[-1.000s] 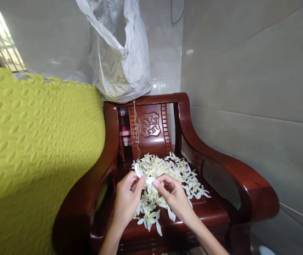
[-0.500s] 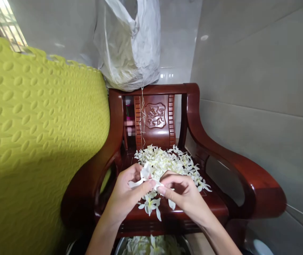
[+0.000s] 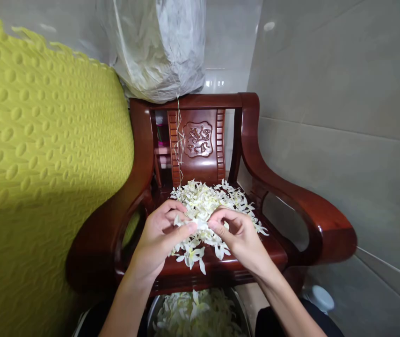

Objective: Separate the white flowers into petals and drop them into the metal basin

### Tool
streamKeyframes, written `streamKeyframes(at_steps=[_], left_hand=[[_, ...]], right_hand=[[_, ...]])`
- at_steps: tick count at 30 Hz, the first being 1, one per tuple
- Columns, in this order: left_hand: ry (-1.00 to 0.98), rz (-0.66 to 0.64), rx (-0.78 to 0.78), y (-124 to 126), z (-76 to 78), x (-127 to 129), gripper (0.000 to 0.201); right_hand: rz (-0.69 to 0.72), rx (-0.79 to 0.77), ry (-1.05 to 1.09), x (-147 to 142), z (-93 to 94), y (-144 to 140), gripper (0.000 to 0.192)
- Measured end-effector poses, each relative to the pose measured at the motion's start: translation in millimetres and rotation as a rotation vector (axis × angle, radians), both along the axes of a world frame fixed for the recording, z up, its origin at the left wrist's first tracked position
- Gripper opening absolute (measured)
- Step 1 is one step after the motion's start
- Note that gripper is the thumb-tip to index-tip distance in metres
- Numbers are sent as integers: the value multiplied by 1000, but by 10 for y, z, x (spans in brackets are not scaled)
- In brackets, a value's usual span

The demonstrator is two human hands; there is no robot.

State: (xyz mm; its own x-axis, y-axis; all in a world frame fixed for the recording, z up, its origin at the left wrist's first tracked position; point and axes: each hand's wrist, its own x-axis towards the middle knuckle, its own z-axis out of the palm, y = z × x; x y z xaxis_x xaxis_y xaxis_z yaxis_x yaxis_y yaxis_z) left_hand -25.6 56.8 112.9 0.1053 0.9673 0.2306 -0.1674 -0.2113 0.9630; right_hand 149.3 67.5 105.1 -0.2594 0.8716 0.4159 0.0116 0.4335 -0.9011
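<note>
Between my hands is a white flower [image 3: 200, 223], partly hidden by fingers and hard to tell from the blossoms behind it. My left hand [image 3: 163, 234] grips one side of it between thumb and fingers. On the other side, thumb and forefinger of my right hand [image 3: 235, 234] pinch together at its edge. Beyond and below lies a loose pile of white flowers [image 3: 203, 194] with yellowish centres, spread over the dark red wooden seat [image 3: 221, 274]. A metal basin [image 3: 243, 309] holding more white petals or flowers stands under the seat's front edge.
The carved wooden chair [image 3: 200, 140] has wide curved armrests on both sides. A yellow textured foam mat [image 3: 52, 140] stands along the left. Behind the backrest's top is a white plastic bag [image 3: 164, 51]. Grey tiled wall [image 3: 343, 93] closes the right, with a pale round object [image 3: 321, 298] low down.
My view has tilted down, so the chair sits higher and more of the basin shows. My hands have shifted slightly up, and the flower's petals between them have changed position.
</note>
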Motion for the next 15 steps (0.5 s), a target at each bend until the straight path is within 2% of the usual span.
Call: streamKeyframes(at_steps=[2,4,8,10,11,14,15], left_hand=[[15,16,10,15,-9,10,28],[31,-30,-9,26,-14,34,27],[0,24,-39,44,-21,90,28],[-2,-6,-54,56,-28,103,28],[7,-16,-55,64,-32,104,28],[28,60,-26,86,-47,102,26],[34,75,-13,90,-53,104,26]], right_hand=[[4,22,-53,21,20,-28,15],[-76,51,-85,29,41,-73,15],[-254,148,-172,32,61,-128,18],[-301,178,-195,36,51,-108,19],[-294,179,-202,39,40,-88,19],[-215,133,-196,44,-13,-15,19],[-233,122,-184,42,-35,4,19]])
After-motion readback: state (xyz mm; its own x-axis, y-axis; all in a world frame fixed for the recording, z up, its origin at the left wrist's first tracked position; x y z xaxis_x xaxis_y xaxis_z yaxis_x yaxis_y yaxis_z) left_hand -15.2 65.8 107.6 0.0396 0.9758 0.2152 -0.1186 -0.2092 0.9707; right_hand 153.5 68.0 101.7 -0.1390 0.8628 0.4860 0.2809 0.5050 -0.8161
